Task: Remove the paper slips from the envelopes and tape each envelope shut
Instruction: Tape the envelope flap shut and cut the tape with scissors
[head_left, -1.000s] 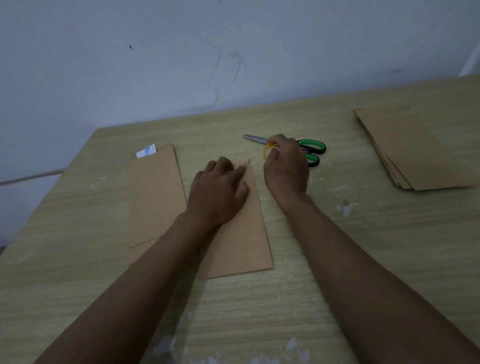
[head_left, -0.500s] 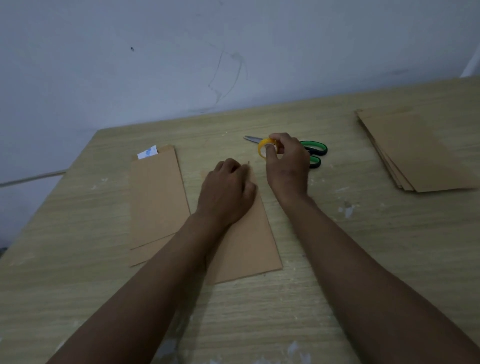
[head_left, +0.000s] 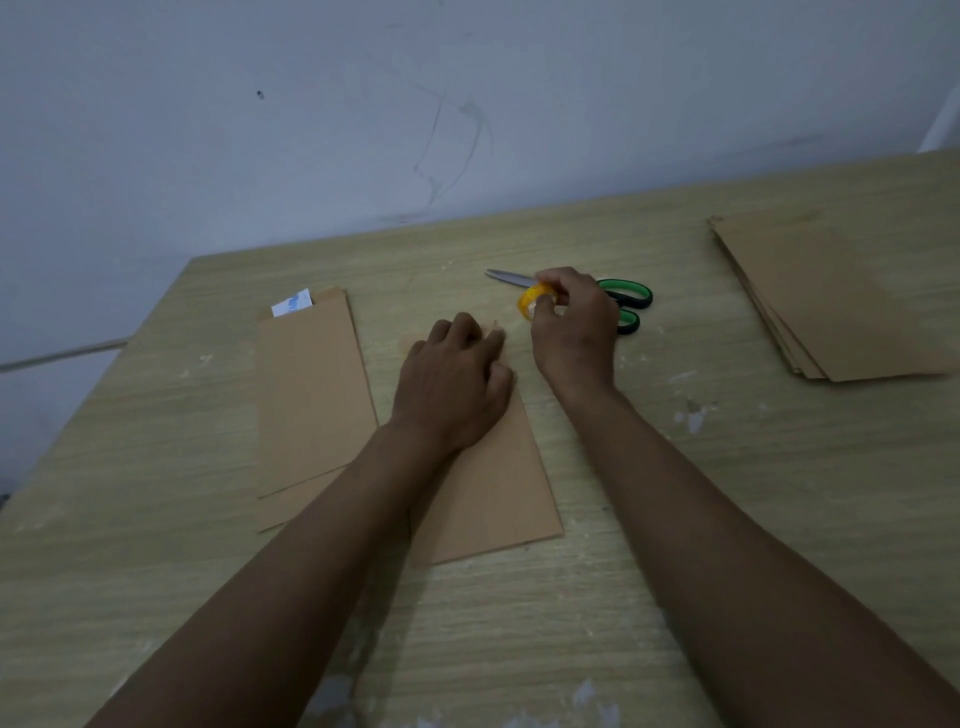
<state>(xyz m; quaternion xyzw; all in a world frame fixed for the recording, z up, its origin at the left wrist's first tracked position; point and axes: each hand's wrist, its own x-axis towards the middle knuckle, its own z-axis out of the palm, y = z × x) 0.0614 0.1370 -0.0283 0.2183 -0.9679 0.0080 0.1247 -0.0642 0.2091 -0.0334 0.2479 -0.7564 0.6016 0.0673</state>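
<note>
The wooden surface (head_left: 675, 519) is seen stretching to a pale wall. At 2 o'clock a stack of brown envelopes (head_left: 831, 301) is laid, well apart from the rest. At 9 o'clock a second pile of envelopes (head_left: 311, 395) is placed, with a white paper slip (head_left: 292, 303) protruding from the far end of the top one. At the centre a single envelope (head_left: 493, 493) is held flat on the surface under the left hand (head_left: 452, 384), whose grip is loosely bent with the fingertips pressed on the envelope's far end. Just beyond, at 12 o'clock, green-handled scissors (head_left: 626, 299) are partly covered by the right hand (head_left: 574, 322), whose grip is pinched on a yellow tape roll (head_left: 535, 301) held just above the surface.
</note>
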